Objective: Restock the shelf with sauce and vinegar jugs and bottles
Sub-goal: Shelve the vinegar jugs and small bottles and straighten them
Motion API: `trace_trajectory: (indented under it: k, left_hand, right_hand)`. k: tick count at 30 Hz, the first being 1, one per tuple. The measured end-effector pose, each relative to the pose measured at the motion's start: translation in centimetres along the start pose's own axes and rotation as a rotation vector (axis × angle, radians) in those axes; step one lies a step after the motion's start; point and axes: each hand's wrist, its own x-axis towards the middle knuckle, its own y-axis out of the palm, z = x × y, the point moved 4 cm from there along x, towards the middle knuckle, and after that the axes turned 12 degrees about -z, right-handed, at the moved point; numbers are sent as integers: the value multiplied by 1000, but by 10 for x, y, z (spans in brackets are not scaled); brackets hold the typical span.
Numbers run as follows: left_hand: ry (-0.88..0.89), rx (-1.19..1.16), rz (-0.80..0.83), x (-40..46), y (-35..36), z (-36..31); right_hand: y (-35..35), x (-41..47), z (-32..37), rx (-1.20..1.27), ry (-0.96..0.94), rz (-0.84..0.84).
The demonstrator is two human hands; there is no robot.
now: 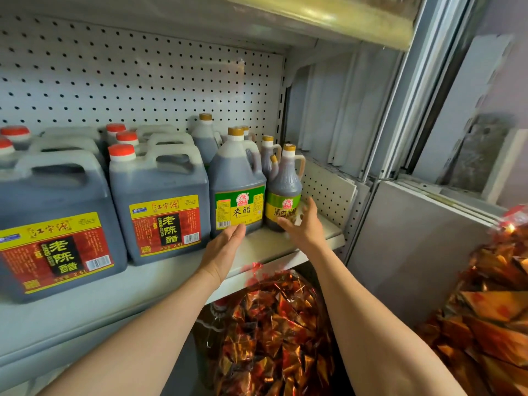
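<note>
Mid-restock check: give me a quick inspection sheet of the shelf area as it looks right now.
Surface: pale shelf, bare strip along its front edge.
Job's things: two red-capped vinegar jugs in front, more behind; green-label jug and slim handled bottle at the right end, gold-capped ones behind, all upright.
Clutter: nothing seen on the shelf.
Grippers: left hand open, fingertips at the green-label jug's base; right hand open against the slim bottle.
Cables: nothing seen.
Surroundings: pegboard back; foil-wrapped snack bags below and right.

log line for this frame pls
left hand open, touching green-label jug | right hand open at slim bottle | both upright on shelf
</note>
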Motion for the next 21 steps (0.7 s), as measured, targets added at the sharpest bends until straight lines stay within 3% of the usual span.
trace_trajectory:
  k: [7, 13, 17, 21]
  left_hand:
    - [-64, 91, 4, -15, -17, 2]
    - [172, 425, -83, -73, -51, 11]
    - [286, 517, 32, -123, -85, 44]
    - [240, 510, 160, -169, -132, 104]
  right_hand:
    - [-45, -66, 27, -264, -137, -72]
    - [-55, -155, 43, -549, -171, -61]
    - [-39, -235, 43, -683, -142, -12]
    - [-14, -317, 30, -761, -94, 44]
